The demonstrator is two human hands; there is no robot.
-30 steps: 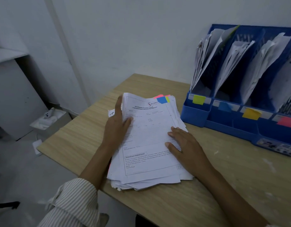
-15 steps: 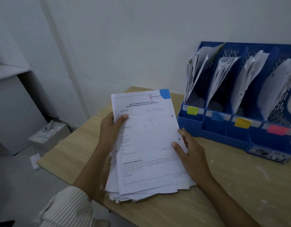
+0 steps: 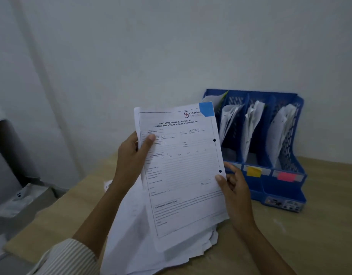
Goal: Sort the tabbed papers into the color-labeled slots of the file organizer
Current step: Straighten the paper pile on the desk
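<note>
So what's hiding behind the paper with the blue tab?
Behind the white form with the blue tab sits the blue plastic file organizer. Its yellow label and pink label show; the leftmost slots' labels are covered.

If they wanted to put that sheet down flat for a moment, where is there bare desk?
Bare wood lies on the desk, right of the right hand and before the blue file organizer, plus a strip at the left edge. The middle is crowded by the paper stack.

Wooden table (image 3: 320, 235) against white wall (image 3: 171, 46) (small white device (image 3: 19, 194) lower left).
</note>
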